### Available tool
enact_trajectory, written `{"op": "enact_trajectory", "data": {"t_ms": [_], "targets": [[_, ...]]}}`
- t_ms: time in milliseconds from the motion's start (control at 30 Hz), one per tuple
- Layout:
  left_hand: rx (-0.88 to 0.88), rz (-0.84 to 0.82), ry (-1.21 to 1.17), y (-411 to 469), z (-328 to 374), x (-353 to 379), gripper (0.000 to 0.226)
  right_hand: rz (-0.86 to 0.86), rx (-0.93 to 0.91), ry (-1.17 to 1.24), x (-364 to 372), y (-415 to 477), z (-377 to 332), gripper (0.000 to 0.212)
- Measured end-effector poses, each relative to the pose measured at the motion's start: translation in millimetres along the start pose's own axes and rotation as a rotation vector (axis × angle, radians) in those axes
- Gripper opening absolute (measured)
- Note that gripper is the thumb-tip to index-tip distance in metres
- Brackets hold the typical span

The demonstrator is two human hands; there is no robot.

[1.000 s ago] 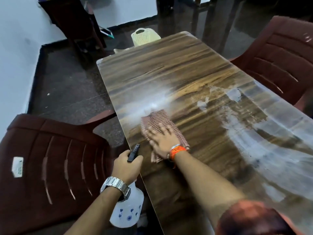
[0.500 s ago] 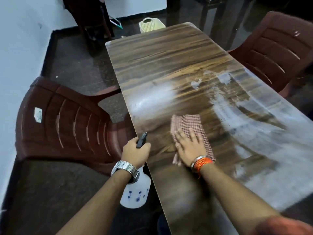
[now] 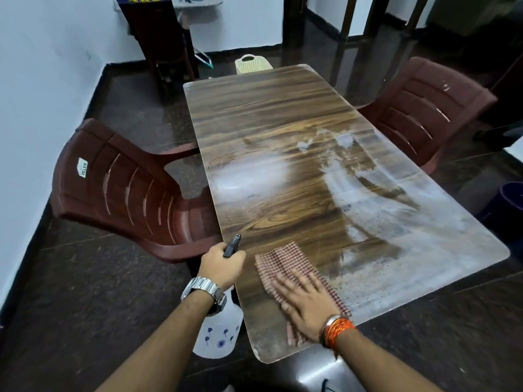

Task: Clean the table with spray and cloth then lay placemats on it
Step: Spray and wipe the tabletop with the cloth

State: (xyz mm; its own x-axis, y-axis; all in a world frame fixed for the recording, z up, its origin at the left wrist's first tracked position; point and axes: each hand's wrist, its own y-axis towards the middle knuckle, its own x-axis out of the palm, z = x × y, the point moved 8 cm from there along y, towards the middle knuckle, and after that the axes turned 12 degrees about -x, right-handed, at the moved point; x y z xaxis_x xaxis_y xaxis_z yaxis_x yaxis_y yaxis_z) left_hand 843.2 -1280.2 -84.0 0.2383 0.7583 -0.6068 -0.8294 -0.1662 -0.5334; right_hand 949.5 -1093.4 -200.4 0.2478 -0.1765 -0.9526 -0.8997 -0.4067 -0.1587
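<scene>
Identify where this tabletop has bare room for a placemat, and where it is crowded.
Bare: the table's far half, beyond the white film. Crowded: the near left corner, where the right hand presses the checked cloth and the left hand holds the spray bottle.

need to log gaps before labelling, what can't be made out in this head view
Head view:
- spray bottle: trigger and neck hidden inside the left hand.
- cloth: near part covered by the right hand, blurred there.
- blue container: cut off by the right frame edge.
</scene>
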Motion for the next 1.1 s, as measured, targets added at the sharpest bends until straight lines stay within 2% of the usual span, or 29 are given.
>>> {"op": "enact_trajectory", "data": {"t_ms": [133, 233, 267, 333, 400, 433, 467, 533, 633, 767, 967, 1033, 1100], "targets": [[-0.044, 0.037, -0.017, -21.1, 4.2, 25.4, 0.024, 0.073, 0.334, 0.034, -19.7, -44.0, 105.2, 0.052], [-0.068, 0.077, -0.031, -38.4, 5.5, 44.3, 0.020, 0.091, 0.556, 0.093, -22.9, -59.1, 139.8, 0.056], [-0.077, 0.099, -0.040, -45.3, 5.6, 49.8, 0.020, 0.104, 0.570, 0.069, -22.8, -58.1, 131.5, 0.057], [-0.099, 0.135, -0.053, -60.4, 5.4, 61.8, 0.023, 0.129, 0.413, 0.077, -20.5, -50.7, 88.8, 0.059], [-0.118, 0.163, -0.053, -70.9, 5.4, 67.4, 0.025, 0.050, 0.043, 0.081, -7.0, -41.4, 14.6, 0.055], [-0.122, 0.174, -0.052, -74.4, 5.2, 67.7, 0.025, 0.028, -0.117, 0.049, -0.3, -39.3, -20.3, 0.058], [-0.125, 0.186, -0.050, -77.8, 5.4, 68.9, 0.025, -0.074, -0.221, 0.072, 10.8, -39.3, -46.5, 0.065], [-0.135, 0.209, -0.042, -83.6, 6.2, 71.7, 0.022, -0.180, -0.404, -0.017, 33.5, -36.6, -77.9, 0.080], [-0.146, 0.218, -0.034, -87.1, 10.4, 78.0, 0.019, -0.156, -0.509, -0.049, 39.5, -35.9, -75.7, 0.073], [-0.152, 0.193, -0.068, -82.5, 29.0, 89.4, 0.022, 0.019, -0.346, 0.088, 3.2, -48.4, 1.4, 0.056], [-0.097, 0.056, -0.112, -69.1, 71.0, 127.5, 0.015, 0.094, 0.210, 0.094, -21.4, -80.1, 153.8, 0.054], [-0.061, 0.004, -0.081, -63.2, 92.5, 141.6, 0.015, 0.100, 0.344, 0.122, -24.9, -85.4, 171.8, 0.055], [-0.014, -0.053, -0.034, -59.1, 116.5, 157.1, 0.016, 0.082, 0.378, 0.138, -26.3, -86.1, 171.1, 0.056]]}}
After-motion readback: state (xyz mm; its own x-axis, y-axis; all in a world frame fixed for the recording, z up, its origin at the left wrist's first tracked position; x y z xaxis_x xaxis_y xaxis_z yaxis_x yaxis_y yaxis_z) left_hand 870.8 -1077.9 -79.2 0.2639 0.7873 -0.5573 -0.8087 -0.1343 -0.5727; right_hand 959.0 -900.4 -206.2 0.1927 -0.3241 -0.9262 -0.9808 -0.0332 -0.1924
